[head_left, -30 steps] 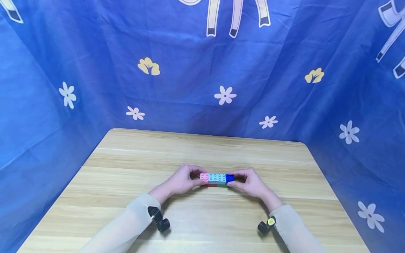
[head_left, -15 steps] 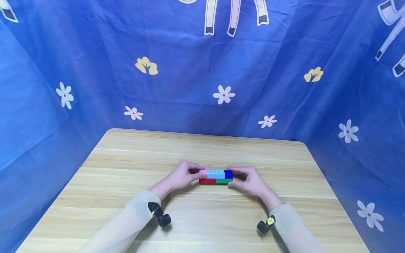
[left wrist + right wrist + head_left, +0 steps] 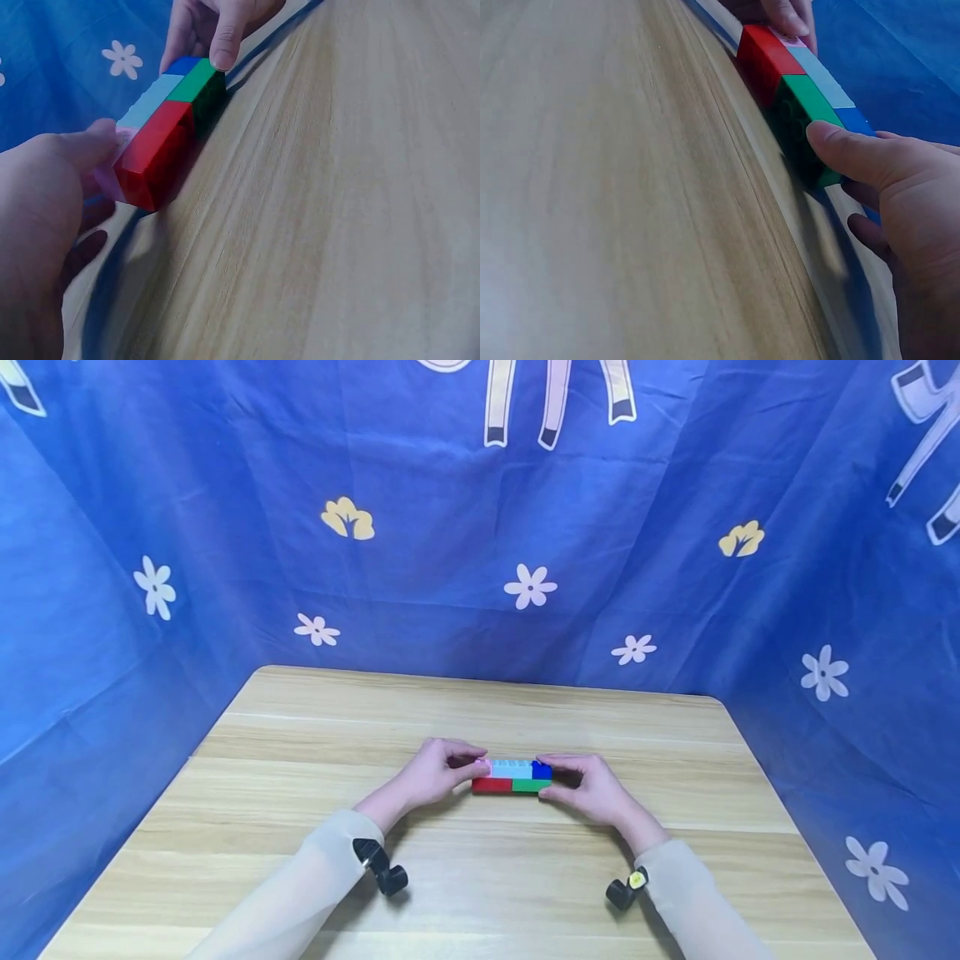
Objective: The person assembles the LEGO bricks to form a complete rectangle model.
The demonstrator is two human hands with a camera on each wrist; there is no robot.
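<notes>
Both hands hold a two-layer bar of joined toy building bricks over the middle of the table. Its upper layer has a pink brick (image 3: 108, 180), a light blue brick (image 3: 512, 769) and a dark blue brick (image 3: 542, 771). Below them lie a red brick (image 3: 492, 786) and a green brick (image 3: 528, 786). My left hand (image 3: 437, 771) pinches the pink end, thumb on its near side. At the other end my right hand (image 3: 597, 787) grips the bar, its thumb against the green brick. The bar is tilted, studs leaning away, and the hollow underside of the green brick shows in the right wrist view.
A wooden table (image 3: 480, 885) spreads around the hands, its rounded far edge near a blue patterned curtain (image 3: 420, 577). Curtain also hangs at both sides. A small black camera sits on the left wrist (image 3: 381, 867) and another on the right wrist (image 3: 627, 889).
The bar has tipped so its studs turn away and its red and green sides face the head camera. It has also shifted slightly away from me. Both hands keep hold.
</notes>
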